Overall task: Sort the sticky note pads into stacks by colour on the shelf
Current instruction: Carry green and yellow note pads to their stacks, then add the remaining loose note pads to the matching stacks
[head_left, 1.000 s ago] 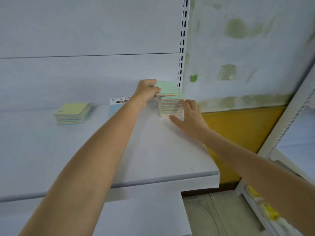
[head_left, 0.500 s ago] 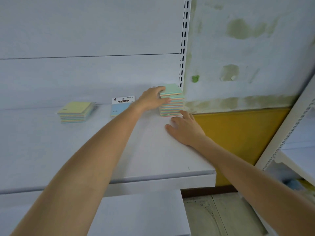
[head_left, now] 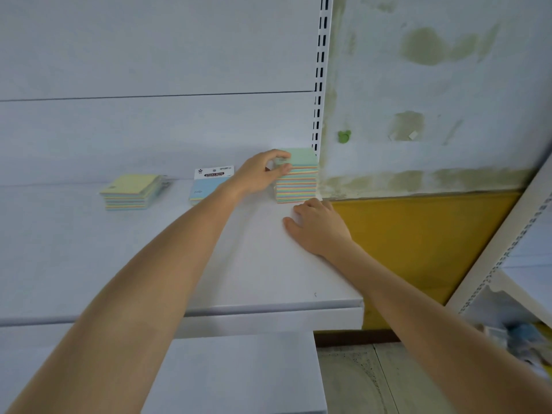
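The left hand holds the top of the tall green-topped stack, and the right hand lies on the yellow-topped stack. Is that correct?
Not quite. In the head view the right hand lies on the shelf, just before the tall green-topped stack whose top the left hand holds. The yellow-topped stack sits far left, untouched.

Stained white wall [head_left: 448,85] (green patches) above yellow panel [head_left: 418,240].

head-worn view, angled forward and down, close over white shelf [head_left: 268,264]

Green-topped stack [head_left: 298,182], yellow-topped stack [head_left: 131,192], seemingly blue pack [head_left: 204,186].
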The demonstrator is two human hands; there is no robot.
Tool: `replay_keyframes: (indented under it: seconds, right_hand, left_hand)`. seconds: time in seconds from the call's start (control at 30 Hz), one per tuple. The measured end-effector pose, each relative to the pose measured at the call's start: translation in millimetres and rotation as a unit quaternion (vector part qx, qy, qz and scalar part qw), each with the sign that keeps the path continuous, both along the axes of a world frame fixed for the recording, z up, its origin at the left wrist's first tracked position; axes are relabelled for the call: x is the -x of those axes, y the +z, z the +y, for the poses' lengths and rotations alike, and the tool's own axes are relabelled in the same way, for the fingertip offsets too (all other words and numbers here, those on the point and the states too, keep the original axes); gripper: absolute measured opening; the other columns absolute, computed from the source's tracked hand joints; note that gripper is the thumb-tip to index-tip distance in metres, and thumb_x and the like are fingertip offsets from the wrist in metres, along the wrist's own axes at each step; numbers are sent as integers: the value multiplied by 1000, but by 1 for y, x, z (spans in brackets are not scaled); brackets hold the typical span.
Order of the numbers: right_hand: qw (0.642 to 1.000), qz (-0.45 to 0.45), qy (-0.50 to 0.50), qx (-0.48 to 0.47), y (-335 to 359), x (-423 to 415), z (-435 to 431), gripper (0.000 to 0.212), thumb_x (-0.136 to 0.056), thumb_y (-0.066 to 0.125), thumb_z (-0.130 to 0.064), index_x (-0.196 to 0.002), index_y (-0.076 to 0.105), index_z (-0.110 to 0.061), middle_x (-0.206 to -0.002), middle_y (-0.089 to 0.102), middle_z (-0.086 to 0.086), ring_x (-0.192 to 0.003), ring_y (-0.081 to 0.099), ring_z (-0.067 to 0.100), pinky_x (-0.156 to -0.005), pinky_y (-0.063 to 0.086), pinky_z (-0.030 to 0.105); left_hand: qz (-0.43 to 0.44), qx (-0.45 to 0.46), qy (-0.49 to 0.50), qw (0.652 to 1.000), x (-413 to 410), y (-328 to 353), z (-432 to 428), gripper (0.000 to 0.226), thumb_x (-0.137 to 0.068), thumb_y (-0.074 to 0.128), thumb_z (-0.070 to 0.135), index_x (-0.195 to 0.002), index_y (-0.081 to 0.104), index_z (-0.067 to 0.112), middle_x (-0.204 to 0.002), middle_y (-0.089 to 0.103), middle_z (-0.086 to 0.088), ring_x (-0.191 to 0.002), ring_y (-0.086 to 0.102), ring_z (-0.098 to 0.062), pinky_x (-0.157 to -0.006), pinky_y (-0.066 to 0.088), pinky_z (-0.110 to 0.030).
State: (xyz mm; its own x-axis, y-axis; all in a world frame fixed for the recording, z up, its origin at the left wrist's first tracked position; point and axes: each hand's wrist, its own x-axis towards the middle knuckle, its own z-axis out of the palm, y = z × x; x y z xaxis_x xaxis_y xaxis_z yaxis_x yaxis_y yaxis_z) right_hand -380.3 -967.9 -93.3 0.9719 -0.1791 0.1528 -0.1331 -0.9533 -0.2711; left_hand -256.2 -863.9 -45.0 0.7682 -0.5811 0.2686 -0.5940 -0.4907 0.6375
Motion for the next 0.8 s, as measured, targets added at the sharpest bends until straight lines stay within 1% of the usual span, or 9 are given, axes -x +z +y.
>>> replay_keyframes:
  seconds: [0.07,0.13,0.23,0.3,0.37,0.47,0.57,0.63,0.8]
  right_hand:
    - [1000,0,1,4,0,-1,0,43,-91,35,-42,-109,56,-8,-122,50,13,-117,40,32,-99,34,39]
    - [1000,1,0,4,0,-1,0,43,-91,35,-42,-109,55,-9,-122,50,12,-117,40,31,-98,35,39]
    - [1000,-12,8,3,-1,-1,-1,39,-90,37,-40,-111,54,-11,-124,51,10,-117,42,30,-96,37,39]
    - [1000,-19,22,-3,1,-1,-1,39,-90,40,-38,-119,52,-15,-130,49,8,-121,42,28,-97,37,37]
    - [999,-17,40,2,4,-2,-1,40,-90,41,-35,-125,49,-17,-134,47,6,-124,42,27,-100,37,36]
    - [997,-19,73,4,13,-8,8,41,-89,46,-28,-129,48,-21,-136,48,3,-127,42,24,-103,35,34]
    - [991,-40,126,32,29,-25,42,41,-90,47,-28,-130,48,-22,-136,49,3,-129,42,21,-103,34,32]
    - [984,-58,163,51,39,-39,79,41,-90,47,-27,-131,47,-21,-138,48,4,-129,41,21,-103,34,34]
    - [968,-73,232,58,43,-67,195,41,-91,45,-30,-131,46,-22,-136,48,4,-128,41,22,-100,37,34]
  left_hand:
    - [-16,-7,-1,1000,1,-2,0,43,-90,55,36,-130,49,20,-128,56,-3,-88,53,-17,-70,33,-17]
    - [-39,-11,-1,999,1,-3,2,46,-90,53,37,-133,46,20,-133,52,-2,-90,54,-18,-73,35,-17]
    - [-78,-7,7,997,0,-2,13,46,-93,46,38,-136,43,22,-140,47,-2,-109,53,-21,-86,38,-20]
    - [-99,-28,33,994,-3,0,27,46,-94,43,41,-137,41,26,-142,45,-4,-123,47,-23,-101,37,-30]
    - [-131,-73,74,986,-7,2,46,46,-93,41,44,-137,40,31,-141,45,-4,-126,44,-26,-106,36,-37]
    - [-170,-137,122,968,-11,6,80,46,-94,36,46,-138,36,32,-140,46,-6,-129,41,-27,-104,35,-39]
    - [-207,-174,154,950,-10,6,123,47,-96,34,43,-140,34,28,-138,48,-7,-125,43,-28,-99,37,-39]
    - [-229,-198,173,937,-9,7,157,47,-96,33,42,-140,34,25,-139,48,-8,-125,44,-29,-98,38,-40]
    - [-217,-205,252,921,-2,14,268,46,-97,30,41,-139,34,23,-136,51,-10,-124,44,-32,-97,39,-43]
